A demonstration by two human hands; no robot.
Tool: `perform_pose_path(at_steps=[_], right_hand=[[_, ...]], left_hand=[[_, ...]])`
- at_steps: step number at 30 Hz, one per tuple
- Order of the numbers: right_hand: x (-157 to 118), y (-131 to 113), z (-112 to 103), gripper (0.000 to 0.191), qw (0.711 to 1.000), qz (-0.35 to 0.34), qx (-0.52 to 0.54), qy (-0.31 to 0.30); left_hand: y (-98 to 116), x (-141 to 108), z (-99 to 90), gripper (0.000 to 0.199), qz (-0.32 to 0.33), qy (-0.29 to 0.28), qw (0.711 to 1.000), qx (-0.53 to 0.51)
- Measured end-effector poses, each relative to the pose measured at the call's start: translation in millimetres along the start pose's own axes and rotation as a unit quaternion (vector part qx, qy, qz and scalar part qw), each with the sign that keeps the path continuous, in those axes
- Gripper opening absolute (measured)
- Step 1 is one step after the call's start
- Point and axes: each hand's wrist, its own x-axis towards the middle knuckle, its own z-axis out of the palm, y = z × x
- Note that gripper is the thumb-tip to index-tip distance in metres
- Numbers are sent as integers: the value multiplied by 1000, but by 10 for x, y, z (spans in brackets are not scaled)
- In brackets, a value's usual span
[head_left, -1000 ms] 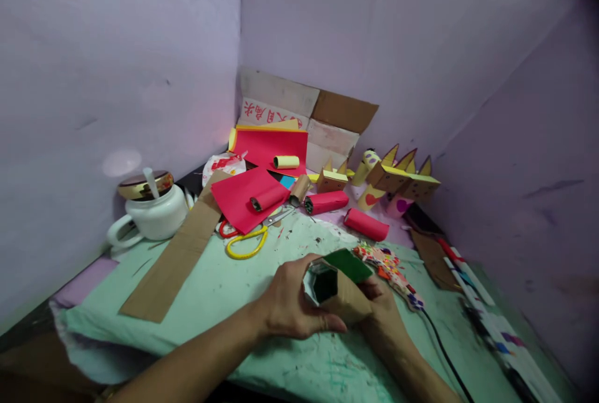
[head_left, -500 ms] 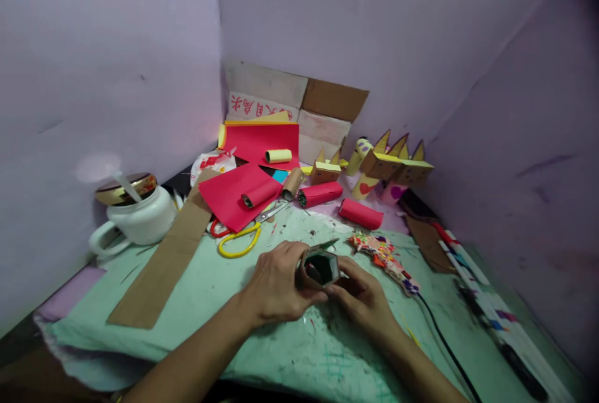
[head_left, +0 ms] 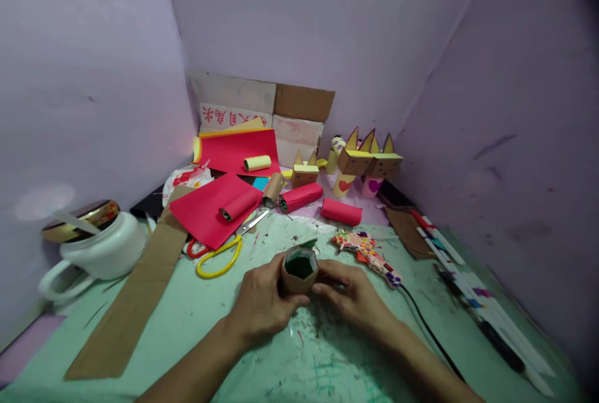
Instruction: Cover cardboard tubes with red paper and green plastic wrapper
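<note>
My left hand (head_left: 266, 294) is wrapped round the left side of a brown cardboard tube (head_left: 300, 283), its thumb along the front near the bottom. The tube stands roughly upright with its many-sided, dark opening facing up, and a loose flap sticks out at the back of its rim. My right hand (head_left: 352, 294) closes on the tube's right side, fingertips and thumb against it; what lies under those fingertips is hidden. Just beyond my right hand is a paint-speckled glue gun (head_left: 367, 253) with a black cord. Scissors (head_left: 219, 256) with yellow and red handles lie to the left.
A long cardboard strip (head_left: 133, 294) and a white mug (head_left: 105, 250) are at left. Red paper (head_left: 210, 209), red-wrapped tubes (head_left: 341, 211) and a bare tube (head_left: 273, 189) lie farther back. Cardboard figures (head_left: 360, 166) stand at back right. Markers and a black-handled tool (head_left: 501, 344) line the right.
The tube has tipped so more of its brown front wall shows. Both hands stay on it, the right fingers a little straighter. The whole view has shifted, with the table things now farther left.
</note>
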Motion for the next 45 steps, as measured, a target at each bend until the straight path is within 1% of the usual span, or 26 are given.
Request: perform_pose_path(at_steps=[2, 4, 6, 7, 9, 11, 12, 14, 15, 17, 19, 20, 21, 22, 24, 25, 27, 29, 31, 32, 34, 37, 40, 45], right_hand=[[186, 40, -293, 25, 997, 37, -60, 36], [452, 136, -594, 27, 986, 74, -129, 75], [744, 274, -805, 29, 975, 102, -188, 65], [878, 348, -859, 30, 970, 113, -209, 49], [1091, 474, -877, 26, 965, 128, -230, 6], [1207, 529, -832, 20, 963, 132, -232, -27], [1225, 518, -809, 18, 965, 130, -227, -35], [1179, 414, -786, 18, 971, 116, -208, -25], [1113, 327, -782, 24, 975, 106, -193, -11], [902, 116, -755, 41, 984, 84, -156, 22], [608, -87, -655, 47, 991, 74, -106, 35], [450, -165, -569, 46, 994, 71, -69, 41], [297, -221, -462, 47, 995, 73, 30, 58], [158, -255, -342, 49, 988, 79, 103, 86], [-49, -261, -99, 53, 973, 102, 177, 110], [-114, -244, 8, 56, 966, 118, 202, 112], [-177, -192, 166, 61, 962, 119, 226, 98], [-188, -137, 248, 59, 970, 79, 222, 67], [-186, -92, 281, 52, 977, 36, 204, 45], [-187, -74, 288, 50, 979, 28, 197, 41], [-193, -49, 295, 52, 979, 32, 195, 43], [-198, -34, 295, 56, 976, 47, 210, 41], [-193, -39, 289, 56, 977, 47, 207, 36], [-215, -72, 319, 53, 981, 38, 186, 40]], left_hand=[[-31, 0, 10, 52, -11, 11, 1000, 3], [-52, 0, 10, 53, -7, 23, 1000, 1], [-66, -3, 0, 50, 15, 45, 999, 7], [-72, -6, -6, 48, 27, 58, 998, 15], [-89, -12, -14, 46, 49, 85, 995, 34], [-108, -17, -15, 46, 71, 99, 991, 50], [-117, -19, -13, 46, 83, 101, 990, 54], [-126, -22, -9, 45, 101, 109, 987, 60], [-125, -23, -10, 45, 105, 116, 986, 62], [-113, -29, -20, 44, 110, 136, 983, 59], [-95, -41, -37, 44, 130, 148, 979, 46], [-87, -48, -45, 45, 145, 148, 978, 38], [-81, -58, -51, 46, 160, 146, 976, 32], [-76, -68, -55, 46, 171, 141, 975, 29], [-71, -92, -54, 46, 178, 124, 976, 26], [-69, -104, -50, 46, 168, 108, 979, 28], [-67, -121, -42, 46, 125, 66, 989, 36], [-69, -126, -37, 49, 75, 30, 996, 42], [-81, -118, -37, 53, 49, 13, 998, 41], [-91, -110, -37, 55, 48, 10, 998, 37], [-114, -92, -35, 57, 50, 6, 998, 34], [-143, -74, -25, 55, 48, -1, 998, 32], [-155, -65, -19, 51, 49, -1, 998, 32], [-131, -44, -38, 51, 60, 3, 998, 14]])
